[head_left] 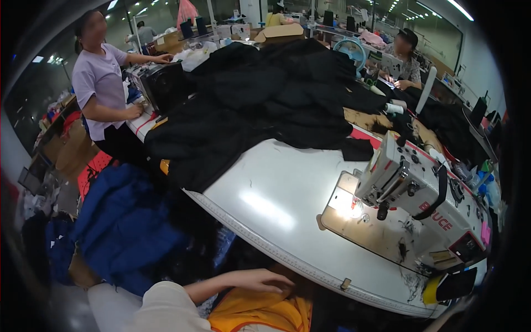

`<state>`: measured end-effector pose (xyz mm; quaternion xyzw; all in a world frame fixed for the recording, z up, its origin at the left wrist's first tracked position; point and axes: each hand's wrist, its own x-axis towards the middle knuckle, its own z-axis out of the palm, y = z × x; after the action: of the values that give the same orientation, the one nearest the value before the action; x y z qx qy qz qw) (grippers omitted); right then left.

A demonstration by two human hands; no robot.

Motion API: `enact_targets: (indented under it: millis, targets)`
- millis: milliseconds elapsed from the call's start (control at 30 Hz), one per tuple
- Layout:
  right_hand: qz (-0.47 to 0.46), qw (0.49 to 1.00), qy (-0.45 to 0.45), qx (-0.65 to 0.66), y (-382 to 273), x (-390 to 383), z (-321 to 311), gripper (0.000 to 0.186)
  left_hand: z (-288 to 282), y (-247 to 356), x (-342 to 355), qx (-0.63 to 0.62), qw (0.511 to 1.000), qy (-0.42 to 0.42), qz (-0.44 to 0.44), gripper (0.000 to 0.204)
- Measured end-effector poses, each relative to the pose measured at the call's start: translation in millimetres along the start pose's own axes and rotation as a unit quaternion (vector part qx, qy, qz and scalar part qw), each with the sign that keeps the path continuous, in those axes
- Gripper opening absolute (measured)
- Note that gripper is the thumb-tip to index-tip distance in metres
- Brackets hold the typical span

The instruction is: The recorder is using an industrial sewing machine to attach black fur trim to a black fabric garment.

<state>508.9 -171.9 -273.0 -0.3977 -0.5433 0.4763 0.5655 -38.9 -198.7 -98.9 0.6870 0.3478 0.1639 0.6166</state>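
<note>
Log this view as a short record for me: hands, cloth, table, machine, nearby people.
Left hand: over the orange cloth, fingers extended; grip unclear
Right hand: not in view
Orange cloth: low in the picture, below the table's near edge
Black cloth: heaped across the table's far part
Blue cloth: bunched left of the table
Table: white top, ruled strip along its near edge
Sewing machine: on the table's right, light glowing by its needle area
Nearby people: one standing at left, one seated at upper right

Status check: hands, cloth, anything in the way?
Left hand at the orange cloth, loosely open; right hand out of view. Black cloth heaped on the table.
</note>
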Motion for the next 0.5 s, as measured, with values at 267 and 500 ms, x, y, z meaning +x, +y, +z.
enact_targets:
  millis: [267,500]
  targets:
    - [0.029,0.936,-0.138,0.322,-89,11,133,0.050,9,84,62,-0.075,0.941,0.036,0.328,0.059]
    - [0.093,0.957,-0.274,0.029,-215,115,423,0.101,-58,60,0,-0.330,0.915,0.177,0.149,0.059]
